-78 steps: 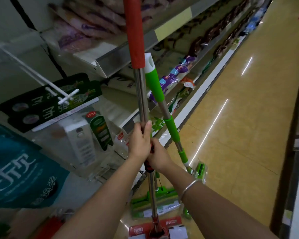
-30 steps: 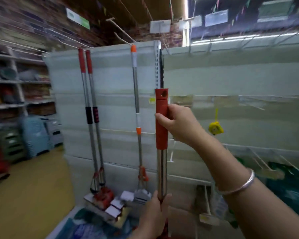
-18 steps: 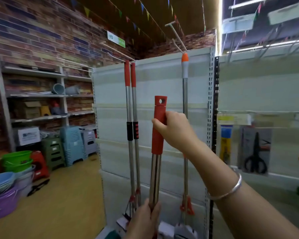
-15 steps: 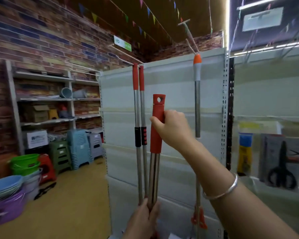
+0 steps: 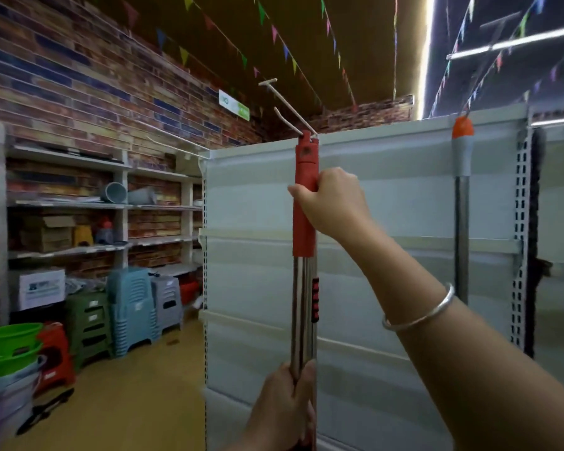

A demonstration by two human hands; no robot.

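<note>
Broadly, a tall white display panel (image 5: 404,288) of smooth sheet metal fills the middle and right, a perforated upright (image 5: 204,255) marking its left edge. Left of it runs a rough brick wall (image 5: 79,76) with pale shelving (image 5: 121,206) carrying boxes and tubs; below, stacked moulded plastic stools (image 5: 131,314) and round green basins (image 5: 10,336) stand on the yellow floor (image 5: 127,402), which lies open between them and the panel's left edge. The mop pole (image 5: 302,239) is held upright before the panel near that edge: a red plastic sleeve above, a shiny steel tube below, other shafts partly hidden right behind it. Its red tip reaches the panel's top edge, at the root of a thin white peg hook (image 5: 286,104) that juts toward the camera and ends in a T; whether the tip is on the peg cannot be told. A second pole (image 5: 461,222), orange-capped with a grey collar, hangs well apart to the right, bare panel between the two. The right arm (image 5: 469,336) stretches up and forward, a smooth silver bangle (image 5: 420,312) on the wrist; the right hand (image 5: 334,203) has its fingers wrapped round the red sleeve, thumb across the front. The left hand (image 5: 284,405), low near the bottom of the view, curls its fingers round the steel tube.
</note>
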